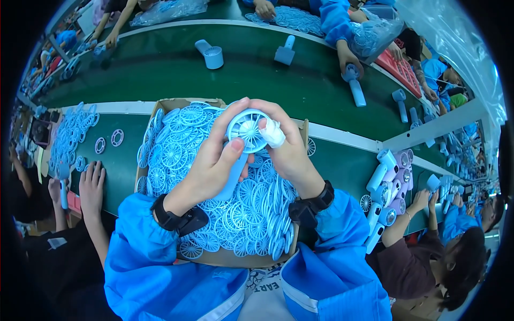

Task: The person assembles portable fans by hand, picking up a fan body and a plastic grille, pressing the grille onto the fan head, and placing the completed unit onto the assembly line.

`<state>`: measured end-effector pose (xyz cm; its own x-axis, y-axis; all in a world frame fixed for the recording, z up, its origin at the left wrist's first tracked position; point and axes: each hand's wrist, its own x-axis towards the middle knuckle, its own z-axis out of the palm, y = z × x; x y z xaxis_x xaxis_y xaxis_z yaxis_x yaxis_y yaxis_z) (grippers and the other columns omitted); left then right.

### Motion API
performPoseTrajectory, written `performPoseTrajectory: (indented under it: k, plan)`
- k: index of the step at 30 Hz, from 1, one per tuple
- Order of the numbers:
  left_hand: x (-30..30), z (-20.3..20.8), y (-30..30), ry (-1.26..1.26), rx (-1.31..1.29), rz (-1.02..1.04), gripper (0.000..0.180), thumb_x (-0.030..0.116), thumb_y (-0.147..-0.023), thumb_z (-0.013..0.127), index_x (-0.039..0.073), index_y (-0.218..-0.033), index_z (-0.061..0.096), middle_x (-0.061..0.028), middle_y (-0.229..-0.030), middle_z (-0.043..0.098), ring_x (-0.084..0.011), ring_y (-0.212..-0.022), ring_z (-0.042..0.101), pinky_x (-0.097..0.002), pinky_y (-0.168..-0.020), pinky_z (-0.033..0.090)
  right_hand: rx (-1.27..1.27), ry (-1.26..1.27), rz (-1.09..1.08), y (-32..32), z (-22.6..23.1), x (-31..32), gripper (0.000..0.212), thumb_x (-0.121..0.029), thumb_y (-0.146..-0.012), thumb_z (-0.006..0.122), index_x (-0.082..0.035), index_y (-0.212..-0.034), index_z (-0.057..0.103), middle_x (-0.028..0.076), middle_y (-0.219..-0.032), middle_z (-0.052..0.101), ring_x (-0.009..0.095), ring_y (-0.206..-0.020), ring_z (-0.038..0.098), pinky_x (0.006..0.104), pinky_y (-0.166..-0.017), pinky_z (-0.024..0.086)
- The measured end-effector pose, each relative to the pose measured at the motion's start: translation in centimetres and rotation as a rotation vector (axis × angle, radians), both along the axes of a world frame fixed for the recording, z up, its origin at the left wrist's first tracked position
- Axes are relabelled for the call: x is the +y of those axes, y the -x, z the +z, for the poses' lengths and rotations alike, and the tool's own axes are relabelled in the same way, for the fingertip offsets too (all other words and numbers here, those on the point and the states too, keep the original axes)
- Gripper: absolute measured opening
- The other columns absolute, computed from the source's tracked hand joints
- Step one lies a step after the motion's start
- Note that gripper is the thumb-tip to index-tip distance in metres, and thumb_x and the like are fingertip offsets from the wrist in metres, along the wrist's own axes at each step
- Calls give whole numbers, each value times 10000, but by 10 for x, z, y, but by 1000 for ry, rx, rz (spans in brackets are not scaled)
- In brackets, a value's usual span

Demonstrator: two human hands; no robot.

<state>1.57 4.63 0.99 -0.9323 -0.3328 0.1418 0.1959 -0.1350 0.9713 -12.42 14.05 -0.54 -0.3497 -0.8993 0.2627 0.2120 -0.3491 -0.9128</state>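
Note:
A light blue handheld fan (248, 131) with a round slotted head is held between both hands, its handle pointing down toward me. My left hand (217, 155) wraps the head's left side, its thumb on the front rim. Around the right side curls my right hand (286, 147), with a white wrapping on its thumb pressing near the front grille. Beneath the hands stands a cardboard box (218, 259) heaped with light blue spoked grille discs (179, 142). Both wrists wear black bands.
A green conveyor (155, 64) runs across behind the box, carrying several blue fan bodies (213, 56). On the right, blue and purple fans (388, 187) are piled. Loose blue rings (72, 134) lie at left. Co-workers sit on both sides and across; one person's hand (349, 58) holds a fan.

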Motion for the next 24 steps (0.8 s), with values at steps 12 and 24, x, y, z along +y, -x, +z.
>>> performPoseTrajectory:
  k: [12, 24]
  plan:
    - [-38, 2, 11, -335, -28, 373, 543, 292, -997, 426, 159, -1482, 220, -117, -1117, 611, -220, -951, 616, -371, -882, 494, -65, -202, -192, 42, -3, -1, 407, -327, -985, 453, -43, -1275, 484, 137, -1147, 578, 218, -1009, 591, 360, -868, 493]
    - [-38, -8, 6, 688, -380, -12, 288, 109, -898, 555, 90, -1178, 622, -98, -1174, 614, -244, -1162, 518, -356, -974, 405, -43, -288, -684, 184, -90, 52, 280, -208, -961, 466, -8, -1125, 571, 127, -1013, 622, 209, -934, 608, 332, -811, 507]
